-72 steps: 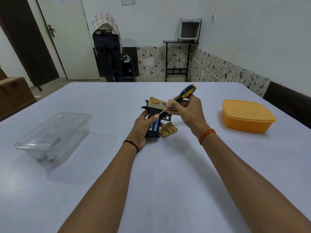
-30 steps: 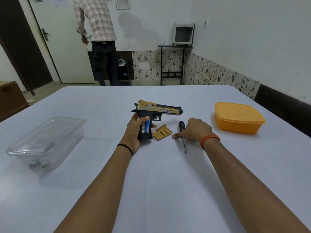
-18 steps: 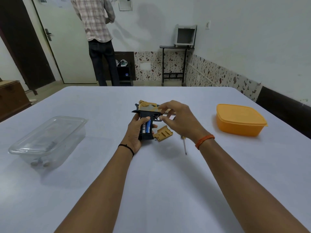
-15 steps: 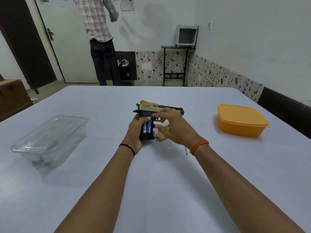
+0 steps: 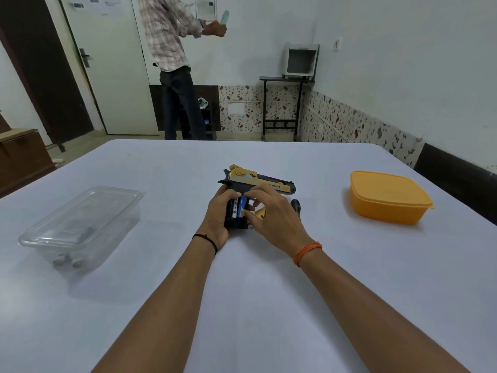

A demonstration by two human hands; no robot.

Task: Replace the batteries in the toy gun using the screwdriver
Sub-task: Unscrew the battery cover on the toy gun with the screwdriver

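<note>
Left of the gun sits a clear plastic lidded tub (image 5: 80,224), well apart; my left hand (image 5: 219,214) grips the grip of the black-and-gold toy gun (image 5: 258,183) lying on the white table (image 5: 242,305); its compartment is open, and my right hand (image 5: 271,214) pinches the blue battery (image 5: 242,204) inside; the dark screwdriver handle (image 5: 295,204) peeks just right of the gun; an orange lidded box (image 5: 387,197) stands further right; I judge I'm pulling old cells; next needs a firm lift out.

White walls (image 5: 390,63) with a floral tile band (image 5: 349,122), a white door (image 5: 113,76), and a small black stand (image 5: 285,103).
</note>
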